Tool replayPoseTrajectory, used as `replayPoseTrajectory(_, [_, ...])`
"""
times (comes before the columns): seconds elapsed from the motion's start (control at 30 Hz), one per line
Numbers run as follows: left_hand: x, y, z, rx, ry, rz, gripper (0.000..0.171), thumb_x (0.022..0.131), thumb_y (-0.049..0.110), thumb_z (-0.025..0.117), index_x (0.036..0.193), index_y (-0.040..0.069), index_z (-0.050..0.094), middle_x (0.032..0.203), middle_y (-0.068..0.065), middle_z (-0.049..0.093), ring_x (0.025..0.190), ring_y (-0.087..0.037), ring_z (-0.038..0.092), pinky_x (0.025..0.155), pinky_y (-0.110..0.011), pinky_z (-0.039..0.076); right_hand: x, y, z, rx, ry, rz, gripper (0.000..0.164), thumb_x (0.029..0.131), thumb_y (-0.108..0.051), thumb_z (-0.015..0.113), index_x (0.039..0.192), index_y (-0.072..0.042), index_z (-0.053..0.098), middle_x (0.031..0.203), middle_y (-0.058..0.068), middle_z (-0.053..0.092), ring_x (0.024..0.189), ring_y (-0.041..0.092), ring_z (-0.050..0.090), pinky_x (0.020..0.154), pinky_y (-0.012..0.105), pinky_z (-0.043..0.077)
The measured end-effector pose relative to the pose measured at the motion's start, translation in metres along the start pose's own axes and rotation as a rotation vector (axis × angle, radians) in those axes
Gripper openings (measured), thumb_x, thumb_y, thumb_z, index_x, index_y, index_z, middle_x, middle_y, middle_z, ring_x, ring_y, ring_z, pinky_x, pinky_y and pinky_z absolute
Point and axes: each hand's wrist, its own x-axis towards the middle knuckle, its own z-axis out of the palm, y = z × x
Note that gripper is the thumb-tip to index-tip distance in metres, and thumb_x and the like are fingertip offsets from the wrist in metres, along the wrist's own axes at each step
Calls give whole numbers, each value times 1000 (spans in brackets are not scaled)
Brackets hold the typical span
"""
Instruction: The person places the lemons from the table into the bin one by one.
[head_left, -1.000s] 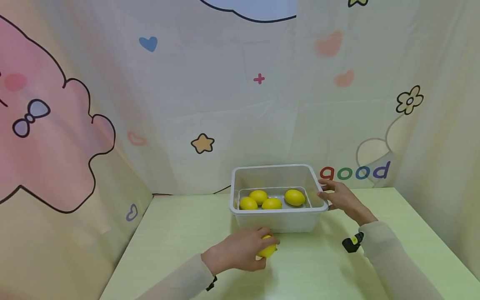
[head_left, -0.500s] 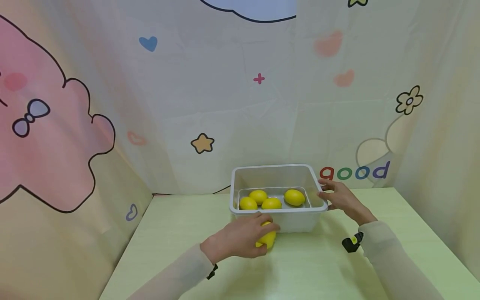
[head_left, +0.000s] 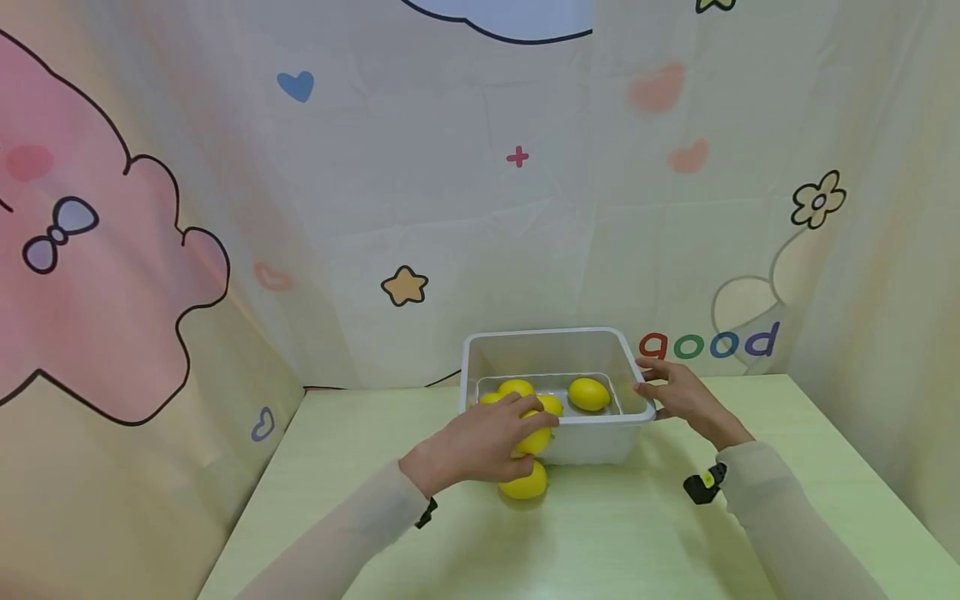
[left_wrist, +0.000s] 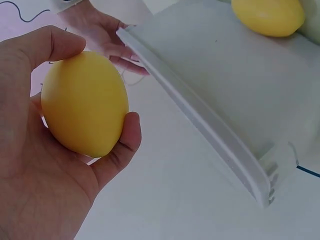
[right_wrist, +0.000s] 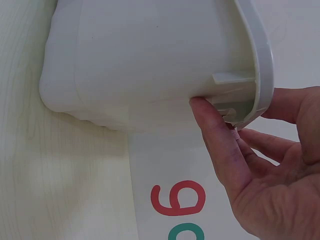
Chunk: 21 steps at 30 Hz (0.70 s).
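My left hand (head_left: 480,443) grips a yellow lemon (left_wrist: 86,105) between thumb and fingers, raised before the front wall of a white plastic bin (head_left: 592,442). Just below that hand, a second lemon (head_left: 523,482) lies on the table close to the bin. Several lemons rest inside; one lemon (head_left: 589,394) sits apart toward the right, and my left hand partly covers others. At the bin's right end my right hand (head_left: 686,404) holds the rim (right_wrist: 265,65), with one fingertip against the outer wall under it and other fingers behind the rim.
The pale green wooden table (head_left: 360,467) ends at a printed curtain (head_left: 420,183) right behind the bin. Curtain also hangs along the left and right sides.
My left hand has risen with its lemon from the table to the upper front of the bin. A lemon on the table has come into sight beneath it. My right hand stays put.
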Motion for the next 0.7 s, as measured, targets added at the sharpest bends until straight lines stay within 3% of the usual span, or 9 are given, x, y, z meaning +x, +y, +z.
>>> replayPoseTrajectory(0.07, [3, -2, -5, -4, -4, -14, 52, 89, 31, 61, 140, 25, 50, 135, 3, 53, 113, -15, 55, 72, -25, 55, 0, 0, 0, -4, 2, 0, 67, 99, -17, 57, 154, 1, 23, 146, 32, 37, 123, 49, 50, 80, 41, 61])
replayPoseTrajectory(0.27, [11, -10, -16, -63, -26, -68, 53, 90, 29, 61, 141, 26, 49, 137, 0, 52, 112, -16, 57, 86, -29, 55, -1, -1, 1, -14, 7, 1, 67, 99, -18, 57, 154, 0, 23, 146, 31, 38, 123, 49, 50, 80, 41, 61])
replayPoseTrajectory(0.4, [15, -15, -23, -86, -25, -98, 53, 91, 29, 61, 142, 26, 48, 138, -1, 52, 106, -16, 59, 85, -28, 56, -1, -2, 0, -13, 7, 2, 67, 99, -18, 57, 154, 0, 23, 146, 31, 38, 123, 49, 51, 80, 41, 61])
replayPoseTrajectory(0.53, [20, -22, -24, -87, -11, -110, 52, 91, 30, 61, 141, 25, 49, 136, 0, 53, 110, -16, 57, 90, -29, 55, 0, -2, 0, -12, 4, 2, 68, 99, -19, 58, 154, 0, 23, 146, 31, 38, 123, 49, 50, 80, 41, 61])
replayPoseTrajectory(0.7, [25, -30, -22, -107, -2, -123, 51, 91, 30, 63, 140, 25, 50, 134, 1, 53, 105, -15, 57, 87, -29, 54, -1, -3, 1, -7, 2, 14, 68, 99, -21, 58, 155, -2, 24, 146, 30, 38, 124, 48, 50, 81, 42, 61])
